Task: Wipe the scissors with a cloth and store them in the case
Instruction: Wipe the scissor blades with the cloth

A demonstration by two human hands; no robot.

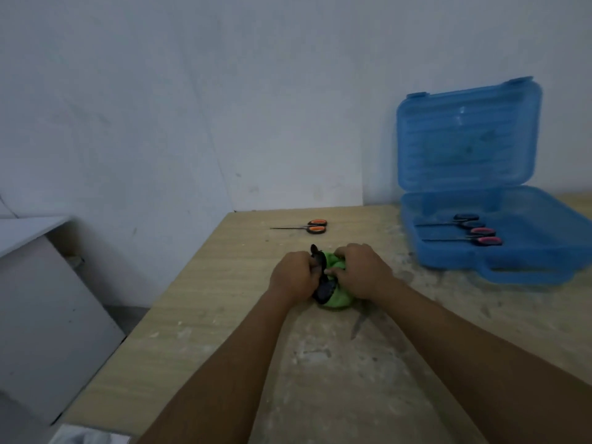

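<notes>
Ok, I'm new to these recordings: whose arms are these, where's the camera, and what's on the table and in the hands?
No machine here: a person works bare-handed, filmed by one camera worn on the head, looking down. The left hand grips the black-handled scissors; the right hand bunches a green cloth around their blades. On the worn wooden table lie orange-handled scissors and an open blue plastic case holding two more pairs, dark-handled scissors and pink-handled scissors.
</notes>
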